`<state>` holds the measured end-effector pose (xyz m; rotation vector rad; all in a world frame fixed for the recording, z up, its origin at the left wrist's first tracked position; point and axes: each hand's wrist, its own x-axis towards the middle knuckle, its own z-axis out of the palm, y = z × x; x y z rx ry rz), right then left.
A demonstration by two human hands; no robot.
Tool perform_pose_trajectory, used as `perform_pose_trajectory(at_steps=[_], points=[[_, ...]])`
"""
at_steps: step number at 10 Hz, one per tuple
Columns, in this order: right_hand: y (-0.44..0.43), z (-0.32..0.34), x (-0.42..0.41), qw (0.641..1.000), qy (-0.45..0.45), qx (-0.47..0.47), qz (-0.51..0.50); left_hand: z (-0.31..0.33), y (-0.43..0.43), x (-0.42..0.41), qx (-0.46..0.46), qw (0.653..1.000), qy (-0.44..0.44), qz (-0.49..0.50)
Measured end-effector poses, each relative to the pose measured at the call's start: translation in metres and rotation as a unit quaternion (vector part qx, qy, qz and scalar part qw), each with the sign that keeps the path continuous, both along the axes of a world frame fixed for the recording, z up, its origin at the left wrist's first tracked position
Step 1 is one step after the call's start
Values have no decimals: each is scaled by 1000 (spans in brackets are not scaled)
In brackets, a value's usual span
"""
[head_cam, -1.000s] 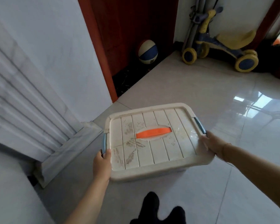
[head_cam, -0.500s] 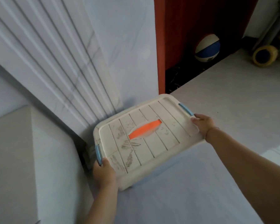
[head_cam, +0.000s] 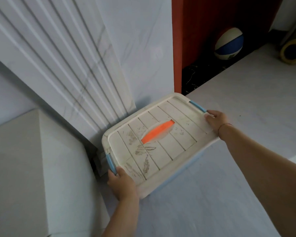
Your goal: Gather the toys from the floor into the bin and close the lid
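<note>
A cream plastic bin [head_cam: 169,178] stands on the floor in the corner beside the ribbed marble wall, with its slatted lid [head_cam: 161,139] shut on top. The lid has an orange handle [head_cam: 156,135] in the middle and a blue latch [head_cam: 197,106] at each end. My left hand [head_cam: 121,184] grips the near left corner of the bin just below the other blue latch [head_cam: 110,162]. My right hand [head_cam: 215,119] holds the far right edge next to the latch there. The bin's contents are hidden under the lid.
A white, blue and red ball [head_cam: 228,43] lies in a dark recess by the red door frame [head_cam: 177,45]. A yellow wheel [head_cam: 292,51] of a ride-on toy shows at the right edge. A grey ledge [head_cam: 24,159] rises on the left. Glossy floor tiles stretch to the right.
Both hands have slid the shut bin left and back, from the open floor into the corner against the marble wall. The view has turned left with it.
</note>
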<state>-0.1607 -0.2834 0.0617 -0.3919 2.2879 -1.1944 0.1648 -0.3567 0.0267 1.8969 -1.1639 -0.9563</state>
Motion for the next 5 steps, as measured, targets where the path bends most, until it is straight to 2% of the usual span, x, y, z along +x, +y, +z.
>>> perform_pose_trajectory(at_steps=[2,3,4,5], points=[[-1,-2,1,997,59,52,16,4,2,0,13,1000,-5,-7],[1,-5,7,990,83,110,30,6,4,1,19,1000,-9,-10],[18,8,24,973,105,190,76,12,6,-1,24,999,-3,-21],[64,29,68,956,136,213,149,15,4,4,59,998,1,-9]])
